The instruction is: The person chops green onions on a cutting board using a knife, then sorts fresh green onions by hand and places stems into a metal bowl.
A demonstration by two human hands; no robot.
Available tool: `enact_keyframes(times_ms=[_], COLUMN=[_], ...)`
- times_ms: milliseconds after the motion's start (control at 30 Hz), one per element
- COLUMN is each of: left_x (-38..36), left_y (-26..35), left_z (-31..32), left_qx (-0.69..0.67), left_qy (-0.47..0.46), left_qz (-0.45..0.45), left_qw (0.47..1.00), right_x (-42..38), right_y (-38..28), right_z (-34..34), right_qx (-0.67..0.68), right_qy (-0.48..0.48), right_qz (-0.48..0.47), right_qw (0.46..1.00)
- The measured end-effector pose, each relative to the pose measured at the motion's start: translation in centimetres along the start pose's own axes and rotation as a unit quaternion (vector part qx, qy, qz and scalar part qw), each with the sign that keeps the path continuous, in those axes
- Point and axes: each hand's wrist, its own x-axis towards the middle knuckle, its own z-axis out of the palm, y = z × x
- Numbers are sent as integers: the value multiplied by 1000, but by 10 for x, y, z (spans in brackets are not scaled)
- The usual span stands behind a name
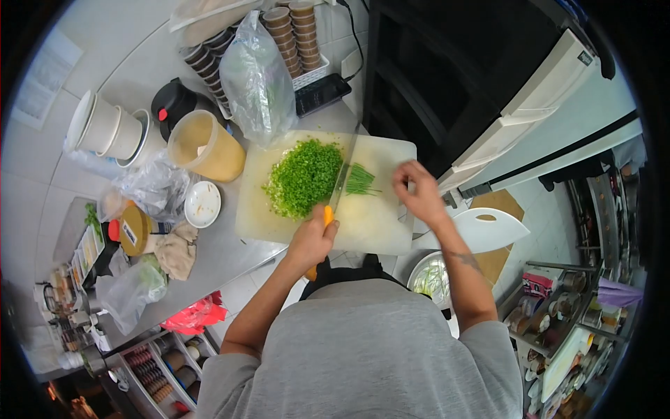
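Clock directions are taken from the centre of the cutting board. Nearest, at six o'clock, lay the wearer's grey shirt. The left hand, between six and seven o'clock, was wrapped firmly around the orange handle of a knife, whose blade pointed toward twelve. The right hand, at three o'clock by the board's edge, had its fingers loosely bent and partly spread; it was apparently empty, although the blurred fingertips were hard to read. On the board, a heap of finely chopped greens lay toward ten o'clock and a short bundle of green stalks toward two, with the blade between them. Off the board, a small white dish stood at nine o'clock and a yellowish tub at ten. Farther out, a filled plastic bag stood at eleven, a phone lay at twelve, and stacked cups rose beyond it.
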Motion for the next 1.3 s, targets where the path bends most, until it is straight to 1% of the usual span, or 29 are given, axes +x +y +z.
enact_keyframes(times_ms=[33, 67, 100, 133, 167, 267, 300, 333, 367, 400, 433, 533, 567, 667, 767, 800, 867, 967, 1000, 1100, 1167, 1200, 1267, 1300], left_x=[-2, -4, -5, -6, -6, -7, -6, -6, -5, -4, -4, -3, -3, -5, -7, -8, -7, -6, -6, -8, -9, -8, -5, -7], left_y=[1, 2, 1, 0, 1, 15, 16, 17, 18, 18, 17, 22, 25, 26, 34, 33, 29, 13, 15, 25, 30, 24, 6, 10], left_z=[-3, -5, -5, -6, -6, -13, -12, -11, -11, -9, -8, -8, -9, -9, -13, -12, -11, -4, -5, -11, -14, -12, -5, -6], left_qx=[-7, -16, -17, -17, -18, -56, -56, -57, -57, -50, -42, -33, -32, -50, -59, -60, -62, -36, -40, -54, -67, -56, -35, -51], left_qy=[3, 6, 7, 8, 11, -9, -7, -6, -5, -4, -3, -9, -13, -15, -21, -19, -15, 7, 3, -8, -17, -7, 11, 5], left_qz=[-3, -6, -8, -10, -11, -47, -45, -43, -40, -36, -33, -37, -40, -44, -71, -68, -61, -25, -34, -62, -81, -65, -32, -48], left_qw=[1000, 1000, 1000, 1000, 1000, 997, 997, 997, 998, 998, 999, 999, 999, 998, 996, 996, 996, 999, 999, 997, 994, 996, 999, 998], right_x=[-13, -25, -38, -51, -69, -75, -67, -55, -47, -34, -24, 4, 12, 25, 32, 33, 34, 36, 37, 35, 30, 28, 23, 19], right_y=[4, 14, 27, 49, 55, 71, 60, 46, 34, 11, 6, -14, -17, -18, -13, -13, -13, -9, -8, -9, -13, -18, -22, -20], right_z=[-24, -45, -65, -77, -89, -87, -77, -65, -49, -35, -17, 23, 33, 57, 66, 68, 69, 73, 74, 73, 63, 54, 35, 27], right_qx=[-61, -176, -289, -404, -427, -452, -391, -347, -244, -173, -140, -102, -104, -122, -145, -152, -159, -166, -167, -116, -52, -20, 56, 93], right_qy=[-40, -54, -68, -89, -73, -20, 7, -7, 42, 33, 36, 11, -9, -18, -28, -32, -44, -48, -47, -22, 7, 22, -13, -30], right_qz=[52, 101, 149, 192, 190, 128, 91, 87, -5, -6, -57, -141, -153, -171, -193, -198, -197, -192, -190, -166, -150, -141, -30, 26], right_qw=[996, 978, 943, 890, 881, 883, 916, 934, 969, 984, 988, 985, 983, 977, 970, 968, 967, 966, 966, 979, 987, 990, 998, 995])
